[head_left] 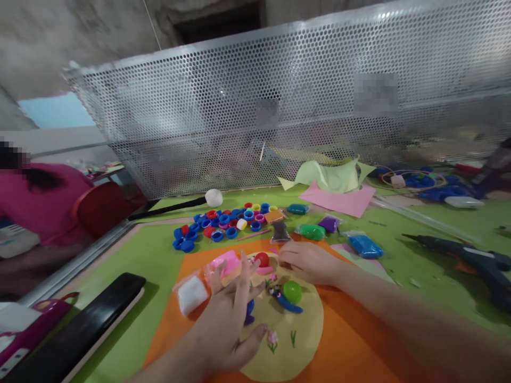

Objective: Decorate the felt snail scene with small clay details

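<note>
My left hand (227, 319) lies open, fingers spread, on a yellow paper circle (297, 340) glued to an orange sheet (347, 346). Its fingertips reach a pink clay packet (227, 263). My right hand (307, 261) rests at the circle's far edge with fingers curled down, pressing beside a red clay ball (262, 259); what is under the fingers is hidden. A green clay ball (293, 291) and a blue clay strip (288, 305) sit on the circle between my hands. A white clay packet (190, 294) lies left of my left hand.
Several blue, red and pink bottle caps (217, 223) lie behind the sheet, with clay packets in green (312, 232), purple (329, 223) and blue (364, 247). A glue gun (467, 255) lies right. A perforated metal screen (279, 106) stands behind. A person in pink (35, 207) sits left.
</note>
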`<action>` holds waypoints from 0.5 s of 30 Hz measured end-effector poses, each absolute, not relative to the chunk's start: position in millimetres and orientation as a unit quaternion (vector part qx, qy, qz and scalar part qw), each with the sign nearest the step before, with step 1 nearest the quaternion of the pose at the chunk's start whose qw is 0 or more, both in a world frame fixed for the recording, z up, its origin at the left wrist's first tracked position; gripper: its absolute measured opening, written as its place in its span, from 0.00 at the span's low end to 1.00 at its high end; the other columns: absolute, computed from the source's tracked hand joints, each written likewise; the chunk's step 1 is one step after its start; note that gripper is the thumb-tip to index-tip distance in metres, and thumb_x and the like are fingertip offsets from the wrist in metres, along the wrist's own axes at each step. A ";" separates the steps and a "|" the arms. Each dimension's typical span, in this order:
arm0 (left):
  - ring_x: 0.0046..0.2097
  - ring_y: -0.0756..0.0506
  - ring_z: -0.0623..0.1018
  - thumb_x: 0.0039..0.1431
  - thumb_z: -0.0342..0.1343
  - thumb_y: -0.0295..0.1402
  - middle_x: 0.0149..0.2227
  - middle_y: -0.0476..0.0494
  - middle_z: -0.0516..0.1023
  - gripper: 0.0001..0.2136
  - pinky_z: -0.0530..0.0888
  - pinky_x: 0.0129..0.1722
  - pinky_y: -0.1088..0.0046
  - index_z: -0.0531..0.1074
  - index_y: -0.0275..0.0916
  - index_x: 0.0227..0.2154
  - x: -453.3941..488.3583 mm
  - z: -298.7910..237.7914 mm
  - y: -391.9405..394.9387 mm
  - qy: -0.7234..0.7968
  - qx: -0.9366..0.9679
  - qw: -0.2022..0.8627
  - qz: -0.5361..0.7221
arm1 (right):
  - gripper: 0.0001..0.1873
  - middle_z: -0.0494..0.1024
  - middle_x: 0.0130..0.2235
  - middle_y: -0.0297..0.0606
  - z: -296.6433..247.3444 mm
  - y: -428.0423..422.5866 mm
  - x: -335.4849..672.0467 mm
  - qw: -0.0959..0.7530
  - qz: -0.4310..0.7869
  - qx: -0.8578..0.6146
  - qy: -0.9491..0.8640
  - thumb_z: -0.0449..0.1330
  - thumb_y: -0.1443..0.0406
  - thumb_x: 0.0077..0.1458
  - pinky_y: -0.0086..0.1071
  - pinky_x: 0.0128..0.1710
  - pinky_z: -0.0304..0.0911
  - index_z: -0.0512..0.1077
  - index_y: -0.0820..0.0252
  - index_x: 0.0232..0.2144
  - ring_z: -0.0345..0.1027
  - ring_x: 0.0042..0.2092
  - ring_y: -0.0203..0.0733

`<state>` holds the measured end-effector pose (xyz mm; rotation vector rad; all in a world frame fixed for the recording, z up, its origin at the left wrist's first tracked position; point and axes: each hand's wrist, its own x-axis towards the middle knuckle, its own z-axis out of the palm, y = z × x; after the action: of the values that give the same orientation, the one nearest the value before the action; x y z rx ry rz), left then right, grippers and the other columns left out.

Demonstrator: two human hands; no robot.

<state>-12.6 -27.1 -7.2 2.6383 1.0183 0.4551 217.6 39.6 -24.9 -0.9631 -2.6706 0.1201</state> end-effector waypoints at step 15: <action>0.60 0.37 0.57 0.59 0.37 0.38 0.42 0.37 0.77 0.36 0.34 0.55 0.41 0.17 0.29 0.57 -47.8 29.7 -14.4 0.428 0.860 0.001 0.279 | 0.10 0.73 0.38 0.42 -23.9 34.2 216.6 0.174 0.043 -0.323 -0.929 0.48 0.73 0.55 0.33 0.42 0.62 0.70 0.63 0.32 0.66 0.41 0.42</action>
<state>-47.8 -14.4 29.7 2.6986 1.3442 0.8743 216.6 34.2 -23.9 -0.9165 -2.6341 0.1214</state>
